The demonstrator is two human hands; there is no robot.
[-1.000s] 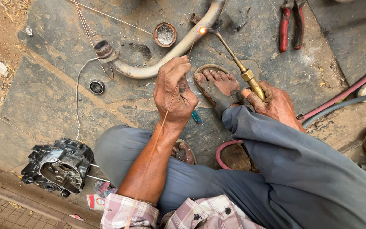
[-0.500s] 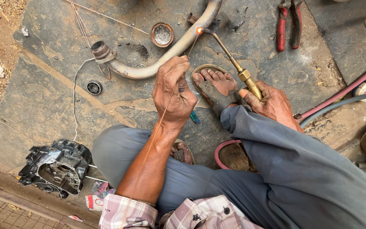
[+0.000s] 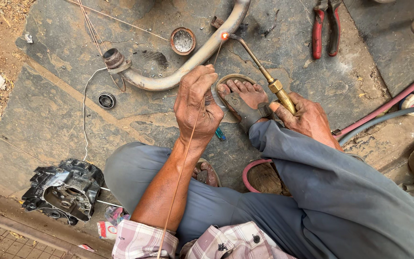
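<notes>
Rough grey stone slab (image 3: pixel 49 120) on dirt, curved rusty steel pipe (image 3: pixel 188 62), left hand (image 3: pixel 197 108) pinching thin filler rod (image 3: pixel 188 153), right hand (image 3: pixel 307 117) clamped on brass torch (image 3: pixel 264 74), red-handled pliers (image 3: pixel 326 29)

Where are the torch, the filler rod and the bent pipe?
torch (image 3: pixel 281 93), head view, on its brass body by the right hand.
filler rod (image 3: pixel 184 165), head view, on its thin length along the left forearm.
bent pipe (image 3: pixel 195 60), head view, on the middle of its curved tube.

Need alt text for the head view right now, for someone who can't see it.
The right hand holds a brass torch with its flame on a curved metal pipe, while the left hand feeds a thin filler rod to it.
</notes>
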